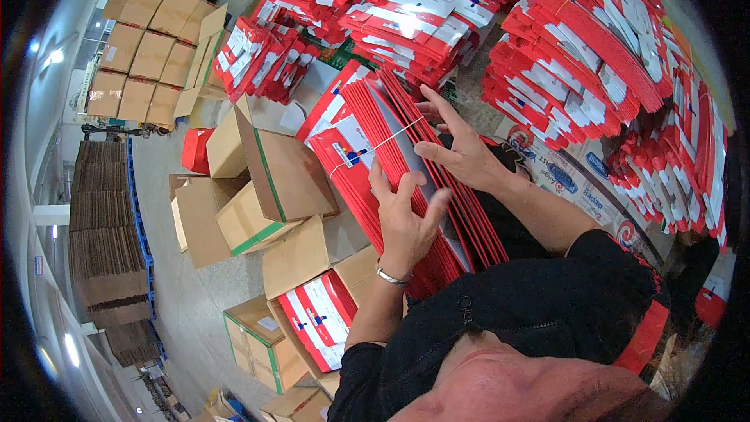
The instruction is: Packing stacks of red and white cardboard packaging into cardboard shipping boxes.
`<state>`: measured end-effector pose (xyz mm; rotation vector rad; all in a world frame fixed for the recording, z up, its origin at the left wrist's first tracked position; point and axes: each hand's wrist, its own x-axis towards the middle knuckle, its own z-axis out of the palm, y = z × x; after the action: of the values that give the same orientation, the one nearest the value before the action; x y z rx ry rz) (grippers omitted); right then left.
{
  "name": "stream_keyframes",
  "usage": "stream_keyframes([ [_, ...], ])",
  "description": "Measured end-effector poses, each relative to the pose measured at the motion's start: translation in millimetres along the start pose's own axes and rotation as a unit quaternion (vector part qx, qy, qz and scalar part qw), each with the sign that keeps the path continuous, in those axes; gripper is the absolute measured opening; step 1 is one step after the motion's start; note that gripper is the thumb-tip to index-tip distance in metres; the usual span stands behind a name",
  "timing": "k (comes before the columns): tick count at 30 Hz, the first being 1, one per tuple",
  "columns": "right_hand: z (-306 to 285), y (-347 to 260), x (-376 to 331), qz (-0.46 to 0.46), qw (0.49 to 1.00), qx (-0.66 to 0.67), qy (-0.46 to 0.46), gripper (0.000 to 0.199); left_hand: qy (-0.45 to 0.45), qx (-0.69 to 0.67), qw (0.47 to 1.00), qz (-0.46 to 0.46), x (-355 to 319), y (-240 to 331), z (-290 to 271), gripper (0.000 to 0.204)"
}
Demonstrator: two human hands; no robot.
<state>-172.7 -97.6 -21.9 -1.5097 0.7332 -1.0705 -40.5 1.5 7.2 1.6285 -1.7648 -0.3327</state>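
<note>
A thick bundle of red-and-white printed flat packets (349,156) leans in front of my body, edges fanned toward me. A thin pale band (387,141) runs around it. My left hand (406,215) rests against the near edges of the packets, fingers apart, a bracelet at the wrist. My right hand (461,148) is at the bundle's right side, with spread fingers close to the band. Whether either hand touches the band cannot be made out. More red-and-white packets (320,113) lie just behind the bundle.
Tall piles of red packets (414,19) stand ahead, with more heaps (578,55) at the right. Open cartons (297,176) sit at the left, and another carton (297,266) holds packets. Stacked boxes (148,51) and flattened cardboard (105,219) stand farther left.
</note>
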Motion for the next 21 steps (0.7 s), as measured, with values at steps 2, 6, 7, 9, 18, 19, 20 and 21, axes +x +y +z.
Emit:
stream_keyframes([
  [2,-0.1,0.2,0.3,0.003,1.000,0.008,-0.001,0.084,-0.006,-0.003,1.000,-0.001,1.2,2.1,-0.9,0.030],
  [6,-2.4,-4.2,-0.3,0.017,0.999,0.030,-0.002,0.084,-0.015,-0.038,0.999,-0.026,-3.8,-8.9,-0.2,0.031],
  [7,-2.7,-5.0,-0.4,0.017,0.999,0.031,-0.001,0.084,-0.013,-0.047,0.999,-0.023,-5.6,-11.9,0.0,0.031],
  [9,-3.6,-4.1,-0.4,0.033,0.999,0.034,-0.014,0.088,0.020,-0.076,0.996,-0.030,-9.1,-14.9,6.9,0.031],
  [18,1.3,12.6,0.9,0.037,0.995,0.086,-0.023,0.093,-0.012,-0.012,1.000,-0.021,-3.4,2.0,-1.1,0.035],
  [19,0.5,12.7,1.4,0.037,0.995,0.086,-0.022,0.093,-0.016,-0.025,0.999,-0.025,-3.7,-0.3,-0.5,0.036],
  [20,-0.7,13.4,1.7,0.034,0.996,0.081,-0.021,0.092,-0.017,-0.025,0.999,-0.025,-5.0,-4.0,0.7,0.036],
  [21,-1.7,13.7,2.1,0.031,0.996,0.076,-0.020,0.091,-0.023,-0.044,0.998,-0.025,-6.6,-8.2,1.8,0.035],
])
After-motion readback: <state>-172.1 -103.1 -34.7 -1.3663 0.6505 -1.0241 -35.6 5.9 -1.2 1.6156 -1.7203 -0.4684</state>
